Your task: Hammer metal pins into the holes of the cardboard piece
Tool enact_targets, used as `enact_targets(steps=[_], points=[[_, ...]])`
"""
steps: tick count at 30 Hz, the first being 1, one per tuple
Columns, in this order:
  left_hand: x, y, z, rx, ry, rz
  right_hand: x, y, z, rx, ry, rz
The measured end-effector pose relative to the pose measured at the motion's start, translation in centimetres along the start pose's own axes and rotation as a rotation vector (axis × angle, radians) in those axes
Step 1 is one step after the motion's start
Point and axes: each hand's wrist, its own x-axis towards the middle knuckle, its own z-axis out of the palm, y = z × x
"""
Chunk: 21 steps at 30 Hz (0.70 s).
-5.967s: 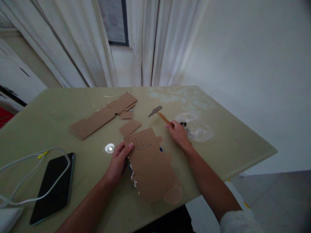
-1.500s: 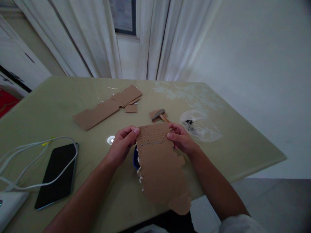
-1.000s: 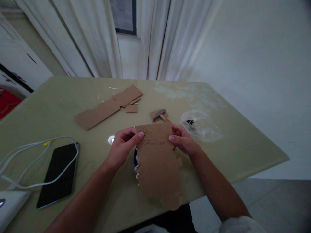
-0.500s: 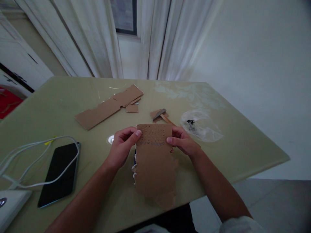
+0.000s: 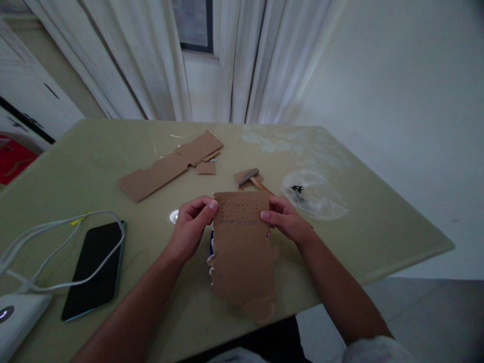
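Right, both my hands are pinched on the cardboard piece (image 5: 242, 252), left hand (image 5: 191, 229) with its thumb pressed on the upper left corner, right hand (image 5: 285, 219) with its thumb on the upper right edge, fingers curled behind. I judge this the inspecting step: I'm holding the sheet up off the table (image 5: 378, 222), tilted toward me. The next move, as I read it, calls for a steady two-sided grip so the thin board doesn't bend. Between my thumbs sits a grid of small punched holes; below my fingers the brown sheet hangs down with ragged, torn edges. Just past my right fingertips lies the hammer (image 5: 254, 178); beyond my left knuckles, the phone (image 5: 94, 269).
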Motion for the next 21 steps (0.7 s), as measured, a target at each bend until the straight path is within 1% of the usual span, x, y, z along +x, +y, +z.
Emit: enact_targets(steps=[7, 11, 13, 17, 21], points=[[0.3, -0.7, -0.5, -0.027, 0.011, 0.01, 0.1, -0.1, 0.0, -0.008, 0.044, -0.009], [0.4, -0.9, -0.7, 0.032, 0.006, 0.031, 0.2, -0.3, 0.2, -0.009, 0.1, 0.0], [0.4, -0.6, -0.7, 0.088, -0.022, 0.093, 0.2, -0.4, 0.2, 0.022, 0.136, -0.019], [0.3, 0.1, -0.4, 0.159, -0.125, 0.276, 0.4, -0.5, 0.0, 0.087, 0.156, -0.04], [0.0, 0.1, -0.1, 0.265, -0.151, 0.444, 0.4, -0.5, -0.1, 0.155, 0.138, 0.007]])
